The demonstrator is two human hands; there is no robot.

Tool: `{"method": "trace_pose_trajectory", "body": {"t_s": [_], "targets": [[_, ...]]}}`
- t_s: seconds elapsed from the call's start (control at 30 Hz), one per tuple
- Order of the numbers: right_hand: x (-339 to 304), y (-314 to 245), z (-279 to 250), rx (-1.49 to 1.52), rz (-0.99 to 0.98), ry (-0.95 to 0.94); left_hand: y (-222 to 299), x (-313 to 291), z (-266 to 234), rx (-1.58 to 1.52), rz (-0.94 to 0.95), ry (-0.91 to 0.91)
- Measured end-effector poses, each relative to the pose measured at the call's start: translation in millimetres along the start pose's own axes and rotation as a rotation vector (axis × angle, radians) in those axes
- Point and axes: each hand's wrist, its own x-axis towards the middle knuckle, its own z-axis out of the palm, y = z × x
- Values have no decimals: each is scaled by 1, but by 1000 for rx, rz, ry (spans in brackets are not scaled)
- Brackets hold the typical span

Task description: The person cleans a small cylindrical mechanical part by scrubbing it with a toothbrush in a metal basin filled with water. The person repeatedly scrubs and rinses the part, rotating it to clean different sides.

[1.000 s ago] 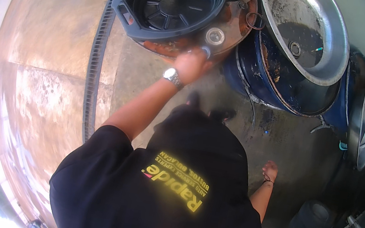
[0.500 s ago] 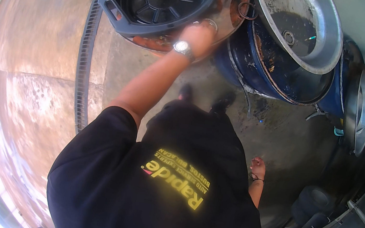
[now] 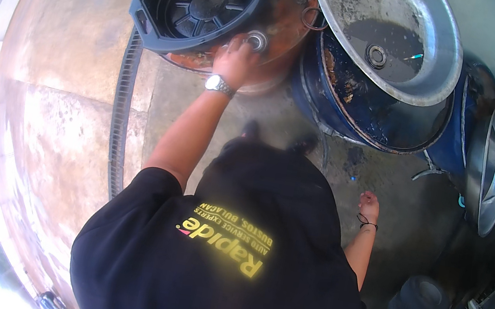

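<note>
My left hand [image 3: 232, 62], with a silver watch on the wrist, is over the top of a rusty orange-brown drum [image 3: 287, 22]. Its bent fingers are closed at the near-left edge of a small round metal ring [image 3: 257, 40]. Beside that hand, a dark grey plastic drain pan [image 3: 150, 31] with side handles rests on the drum and overhangs its left side. My right hand [image 3: 369, 206] hangs low at my side, a dark cord around its wrist. Its fingers are loosely bent and slightly apart, with nothing visible in them.
A wide metal basin [image 3: 436, 88] holding a ring and dark residue sits on a blue drum [image 3: 366, 119]. A brownish ring [image 3: 313, 18] lies near the basin. Farther right, another metal basin [image 3: 493, 181] leans sideways. A floor grate [image 3: 122, 112] runs at left; tires [image 3: 420, 301] lie lower right.
The whole view has shifted, so the drums and pan appear farther left and slightly lower. My left hand has drawn back a little from the metal ring, which now shows more fully.
</note>
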Motion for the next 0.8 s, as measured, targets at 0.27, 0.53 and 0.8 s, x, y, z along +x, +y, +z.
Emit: {"method": "trace_pose_trajectory", "body": {"t_s": [0.27, 0.53, 0.8], "targets": [[55, 44, -32, 56, -54, -40, 29, -2, -6, -10, -91, 125], [84, 43, -79, -325, -176, 150, 172, 51, -45, -201, 385, 192], [55, -51, -73, 56, -239, 472, 275, 192, 61, 97, 749, -705]]}}
